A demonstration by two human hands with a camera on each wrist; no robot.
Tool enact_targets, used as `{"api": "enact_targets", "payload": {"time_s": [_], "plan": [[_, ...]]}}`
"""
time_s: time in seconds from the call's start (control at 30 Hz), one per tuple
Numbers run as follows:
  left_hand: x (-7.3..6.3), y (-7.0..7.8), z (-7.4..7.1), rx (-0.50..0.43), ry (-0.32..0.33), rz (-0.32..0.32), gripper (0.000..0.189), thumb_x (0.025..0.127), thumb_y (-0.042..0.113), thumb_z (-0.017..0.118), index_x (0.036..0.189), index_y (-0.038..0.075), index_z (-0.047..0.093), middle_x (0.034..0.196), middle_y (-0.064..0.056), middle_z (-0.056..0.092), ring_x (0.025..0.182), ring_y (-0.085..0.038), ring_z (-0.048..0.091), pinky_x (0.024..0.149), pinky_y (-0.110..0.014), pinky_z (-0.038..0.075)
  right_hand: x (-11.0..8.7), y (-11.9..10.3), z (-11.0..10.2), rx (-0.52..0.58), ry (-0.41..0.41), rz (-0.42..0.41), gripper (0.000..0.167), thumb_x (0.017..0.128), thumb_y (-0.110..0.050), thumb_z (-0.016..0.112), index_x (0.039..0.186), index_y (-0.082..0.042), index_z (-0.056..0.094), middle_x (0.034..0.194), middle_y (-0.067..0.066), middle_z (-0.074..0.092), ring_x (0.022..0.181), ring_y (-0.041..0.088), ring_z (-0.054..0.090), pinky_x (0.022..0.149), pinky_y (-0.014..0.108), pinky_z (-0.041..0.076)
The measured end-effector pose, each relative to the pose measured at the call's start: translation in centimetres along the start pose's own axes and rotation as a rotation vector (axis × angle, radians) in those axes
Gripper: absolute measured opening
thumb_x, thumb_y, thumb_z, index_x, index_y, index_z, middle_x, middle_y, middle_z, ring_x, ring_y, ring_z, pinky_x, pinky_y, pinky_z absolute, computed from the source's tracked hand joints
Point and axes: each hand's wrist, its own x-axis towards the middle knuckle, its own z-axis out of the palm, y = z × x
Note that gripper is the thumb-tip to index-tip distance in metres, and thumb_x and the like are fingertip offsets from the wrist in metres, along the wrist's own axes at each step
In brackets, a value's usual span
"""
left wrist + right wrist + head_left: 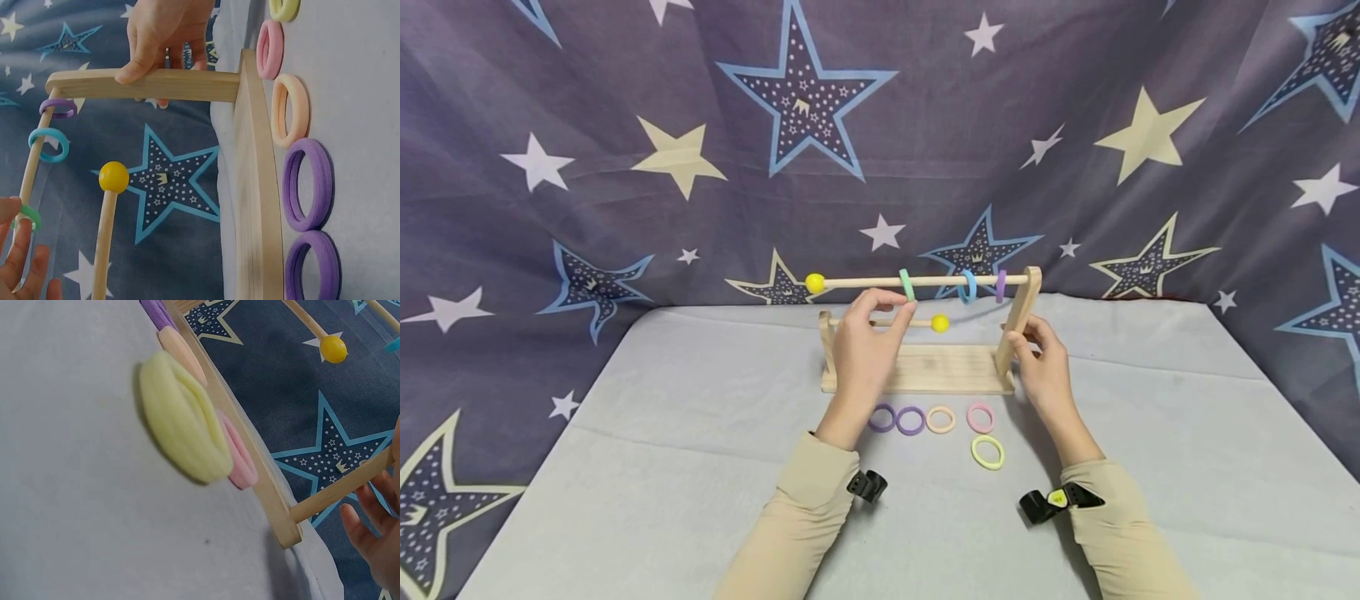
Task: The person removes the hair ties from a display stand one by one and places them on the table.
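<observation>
A wooden rack [951, 371] stands on the table with two rods tipped by yellow balls. My left hand [871, 337] pinches a green hair tie [907, 285] that is around the upper rod [865, 283], about midway along. Farther right on that rod hang a blue hair tie [967, 287] and a purple hair tie [1001, 286], apart from each other. My right hand [1043, 362] grips the rack's right upright [1019, 321], thumb on the near side. In the left wrist view the green hair tie [31, 217] is at the left fingertips.
In front of the rack lie two purple hair ties [911, 421], a peach hair tie [941, 419], a pink hair tie [981, 418] and a yellow hair tie [987, 452]. The lower rod's yellow ball [940, 322] sticks out behind my left hand. A star-patterned cloth [925, 150] hangs behind the table.
</observation>
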Motion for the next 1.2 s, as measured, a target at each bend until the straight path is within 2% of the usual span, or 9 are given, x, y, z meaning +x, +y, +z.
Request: {"api": "enact_targets", "payload": {"time_s": [0.13, 0.43, 0.7, 0.97, 1.2], "plan": [[0.0, 0.0, -0.6, -0.022, 0.026, -0.031, 0.011, 0.089, 0.024, 0.075, 0.095, 0.015, 0.073, 0.095, 0.000, 0.070, 0.092, -0.016, 0.063, 0.081, -0.042, 0.050, 0.0, 0.1, 0.1, 0.005, 0.000, -0.004, 0.033, 0.098, -0.015, 0.060, 0.125, 0.005, 0.058, 0.112, 0.021, 0.065, 0.096, 0.004, 0.056, 0.076, 0.013, 0.047], [-0.3, -0.6, -1.8, -0.032, 0.080, -0.090, 0.013, 0.089, 0.027, 0.075, 0.096, 0.016, 0.072, 0.094, 0.003, 0.072, 0.092, -0.014, 0.063, 0.079, -0.039, 0.047, -0.1, 0.0, 0.1, 0.008, 0.010, -0.008, 0.032, 0.098, -0.015, 0.061, 0.124, 0.005, 0.059, 0.110, 0.021, 0.065, 0.095, 0.004, 0.056, 0.074, 0.013, 0.047], [0.0, -1.4, -2.9, -0.055, 0.111, -0.094, 0.012, 0.088, 0.025, 0.076, 0.095, 0.015, 0.074, 0.094, 0.001, 0.071, 0.091, -0.014, 0.063, 0.081, -0.045, 0.048, -0.3, 0.2, 0.2, 0.015, 0.030, -0.042, 0.038, 0.098, -0.027, 0.062, 0.121, 0.003, 0.060, 0.107, 0.015, 0.066, 0.096, 0.006, 0.057, 0.074, 0.013, 0.047], [0.2, -1.8, -4.1, -0.086, 0.149, -0.151, 0.014, 0.088, 0.025, 0.076, 0.096, 0.014, 0.074, 0.093, 0.000, 0.071, 0.093, -0.026, 0.065, 0.081, -0.046, 0.047, -0.1, 0.0, 0.1, 0.008, 0.007, 0.005, 0.032, 0.098, -0.014, 0.061, 0.124, 0.004, 0.059, 0.112, 0.021, 0.065, 0.096, 0.004, 0.056, 0.076, 0.014, 0.046], [0.3, -2.1, -4.7, -0.054, 0.176, -0.169, 0.015, 0.088, 0.028, 0.076, 0.097, 0.016, 0.074, 0.092, 0.002, 0.071, 0.089, -0.016, 0.063, 0.076, -0.032, 0.044, 0.0, 0.0, 0.1, 0.005, 0.005, 0.013, 0.033, 0.098, -0.015, 0.061, 0.125, 0.003, 0.058, 0.112, 0.020, 0.065, 0.095, 0.003, 0.056, 0.076, 0.014, 0.046]]}}
